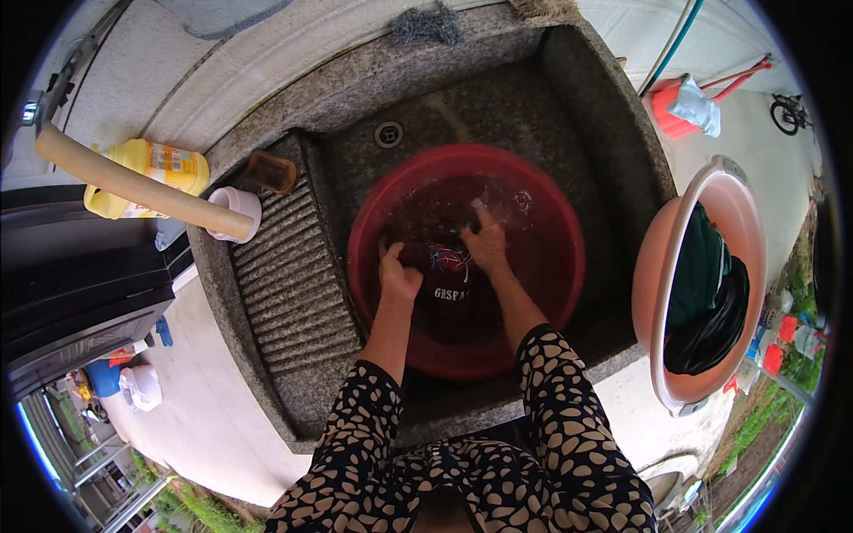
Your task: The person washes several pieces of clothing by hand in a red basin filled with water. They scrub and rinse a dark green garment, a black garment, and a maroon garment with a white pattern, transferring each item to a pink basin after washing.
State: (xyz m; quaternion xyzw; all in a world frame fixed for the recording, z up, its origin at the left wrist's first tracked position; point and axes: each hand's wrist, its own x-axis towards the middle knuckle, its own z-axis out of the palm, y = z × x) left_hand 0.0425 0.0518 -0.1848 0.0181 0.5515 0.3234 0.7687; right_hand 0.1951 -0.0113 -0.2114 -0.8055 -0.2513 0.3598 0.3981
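- A dark garment (pixel 451 271) is lying in water (pixel 422 209), its print showing between the two hands.
- The left hand (pixel 400 274) is curling its fingers beside the print; whether it is grasping cloth, I cannot tell.
- The right hand (pixel 487 244) is dipping its fingers at the print's far right; its grip I cannot tell either.
- A red basin (pixel 577 258) is holding water and garment.
- A stone sink (pixel 613 98) is bearing the basin, its drain (pixel 388 134) showing beyond, its washboard (pixel 289 271) running along the left.
- A tan pipe (pixel 133 180) is reaching over a pale cup (pixel 235 199), crossing before a yellow jug (pixel 184 169).
- Right of the sink, a pink tub (pixel 650 302) is holding dark clothes (pixel 702 271).
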